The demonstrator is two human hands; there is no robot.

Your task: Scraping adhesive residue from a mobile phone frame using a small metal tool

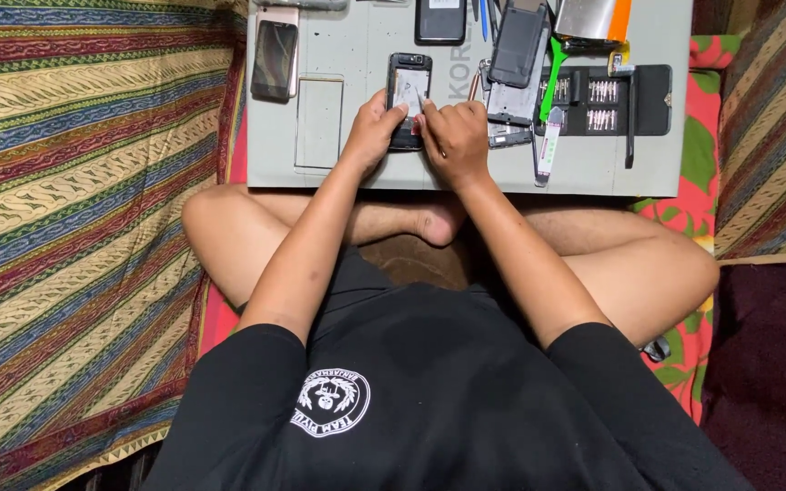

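While we sit cross-legged on the patterned cloth [75,209], our black shirt fills the 6 o'clock edge and our bare knees spread toward 4 and 8 o'clock. Both forearms run up toward 12 o'clock and meet over the grey work mat [329,155].

Left hand [373,132]: curled round the lower left side of the opened phone [408,91], thumb laid across its exposed back. Gripping it, steadying it flat on the mat.

Right hand [455,138]: closed in a pinch, fingertips pressed at the phone's right edge. What it pinches is too small to tell.

The opened phone lies upright at the mat's centre, just at 12 o'clock from both hands, its pale inner face showing.

Farther out: at 10 o'clock, a dark-screened phone [275,59] rests on the mat's left edge. At 12 o'clock, another dark phone [439,20]. At 1 o'clock, a grey phone shell [516,50], tilted. At 2 o'clock, a black bit case [611,95] lies open, a green pry tool [552,77] across its left end.
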